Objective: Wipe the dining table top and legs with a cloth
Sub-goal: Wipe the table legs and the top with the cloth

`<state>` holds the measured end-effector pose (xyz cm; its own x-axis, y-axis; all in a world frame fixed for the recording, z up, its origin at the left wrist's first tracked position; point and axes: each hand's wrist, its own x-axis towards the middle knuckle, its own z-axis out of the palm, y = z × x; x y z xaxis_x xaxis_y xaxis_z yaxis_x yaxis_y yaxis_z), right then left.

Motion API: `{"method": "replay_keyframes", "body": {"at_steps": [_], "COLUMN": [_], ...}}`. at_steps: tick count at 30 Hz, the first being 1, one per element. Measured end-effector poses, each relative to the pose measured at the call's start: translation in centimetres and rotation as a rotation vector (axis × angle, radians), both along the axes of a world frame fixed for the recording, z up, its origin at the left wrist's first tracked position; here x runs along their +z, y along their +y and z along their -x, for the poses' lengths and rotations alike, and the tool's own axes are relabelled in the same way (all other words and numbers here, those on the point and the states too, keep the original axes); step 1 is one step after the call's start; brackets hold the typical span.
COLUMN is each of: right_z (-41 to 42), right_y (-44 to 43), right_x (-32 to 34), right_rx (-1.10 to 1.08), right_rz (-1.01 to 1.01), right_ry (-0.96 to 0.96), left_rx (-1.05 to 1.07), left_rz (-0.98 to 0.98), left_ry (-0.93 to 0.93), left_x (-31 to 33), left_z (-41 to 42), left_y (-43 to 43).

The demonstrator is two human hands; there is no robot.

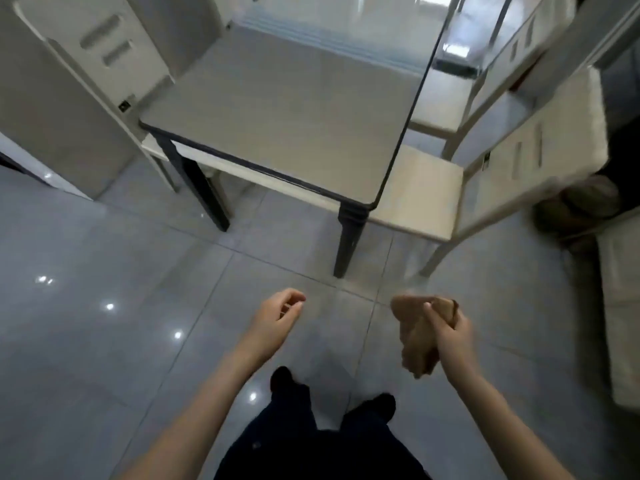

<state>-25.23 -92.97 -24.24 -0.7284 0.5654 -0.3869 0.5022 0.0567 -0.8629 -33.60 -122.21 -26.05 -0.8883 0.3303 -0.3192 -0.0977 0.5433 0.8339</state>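
- Cloth (pixel 414 337): tan, bunched, hangs limp from my right hand (pixel 450 327) above the tiled floor (pixel 104 254); judged soft and light, no stiffness, likely to slump unless folded into a pad
- Best hold, in my judgement: gather it in the palm, leaving one flat face free for wiping; my grip is at its upper end, the rest dangles beside my wrist
- Right hand: fingers curled round the cloth, touches nothing else
- Left hand (pixel 277 317): fingers loosely curled, holds nothing, well apart from the cloth
- Dining table (pixel 287 109): ahead of me, grey glossy top; dark legs, near right leg (pixel 349 237) closest to the cloth, near left leg (pixel 201 188) further off
- Pale chair (pixel 426 192) sits just beside the near right leg; may crowd access
- Neither hand touches the table; wiping judged not yet begun
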Motion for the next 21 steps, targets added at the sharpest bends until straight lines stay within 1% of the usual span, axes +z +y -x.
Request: {"method": "replay_keyframes", "body": {"at_steps": [2,6,9,11,15,17,21], "right_z": [-0.9,-1.3,0.0,1.8,7.3,10.5,17.5], "right_y": [-1.0,-3.3,-4.7,-5.6,-6.6,-7.0,-6.3], "right_x": [-0.1,-2.2,-3.3,-3.1,-1.6,-0.6,0.2], "right_rx": [-0.017,-0.111,-0.258,-0.268,-0.261,-0.217,-0.118], "right_rz": [-0.023,0.018,0.074,0.079,0.102,0.106,0.028], "right_ry": [-0.010,-0.058,-0.084,-0.090,-0.020,0.022,0.107], "left_rx": [0.058,0.161,0.248,0.263,0.265,0.243,0.202], "left_rz": [0.023,0.086,0.139,0.162,0.142,0.134,0.093], "left_ry": [-0.012,-0.082,-0.144,-0.161,-0.170,-0.154,-0.164], "left_x": [0.0,-1.8,-3.5,-3.8,-3.4,-3.4,-3.1], "left_z": [0.0,-0.3,0.4,1.8,6.1,8.7,14.3], "left_y": [-3.1,-9.9,-15.0,-17.1,-17.8,-17.4,-14.6]}}
